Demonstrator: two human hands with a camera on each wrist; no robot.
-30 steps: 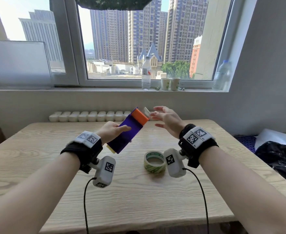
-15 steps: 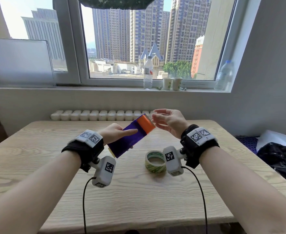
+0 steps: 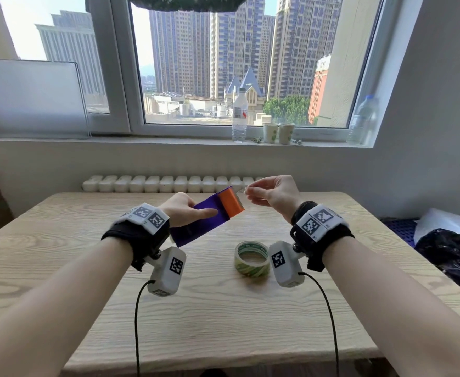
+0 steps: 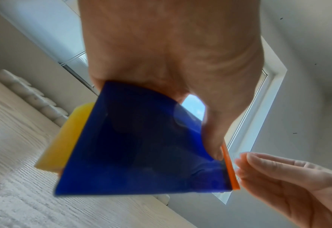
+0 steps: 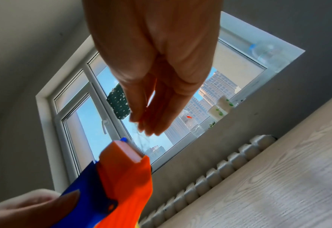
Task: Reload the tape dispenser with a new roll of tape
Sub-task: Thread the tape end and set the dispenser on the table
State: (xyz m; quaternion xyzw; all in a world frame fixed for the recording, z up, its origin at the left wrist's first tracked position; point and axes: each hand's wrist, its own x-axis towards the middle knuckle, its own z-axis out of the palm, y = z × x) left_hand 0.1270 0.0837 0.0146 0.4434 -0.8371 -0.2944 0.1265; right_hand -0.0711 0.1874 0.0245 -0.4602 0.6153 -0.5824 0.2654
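Observation:
My left hand (image 3: pixel 196 212) grips a blue tape dispenser (image 3: pixel 201 221) by its body and holds it tilted above the table, orange cutter head (image 3: pixel 230 204) up and to the right. In the left wrist view the thumb (image 4: pixel 213 148) presses the dispenser's blue side (image 4: pixel 141 146). My right hand (image 3: pixel 248 190) is just right of the serrated blade, and its fingertips pinch a thin clear strip of tape (image 5: pixel 139 141) that runs down to the orange head (image 5: pixel 126 172). A new roll of tape (image 3: pixel 252 258) with green print lies flat on the table below my right wrist.
The wooden table (image 3: pixel 223 322) meets a radiator (image 3: pixel 169 183) at its far edge. On the windowsill stand a water bottle (image 3: pixel 239 115), two paper cups (image 3: pixel 279 133) and another bottle (image 3: pixel 363 119). A dark bag (image 3: pixel 451 257) lies off the table's right side.
My right hand went from open fingers to a pinch at the dispenser's blade end. My left hand lowered the dispenser's orange head toward a flatter tilt.

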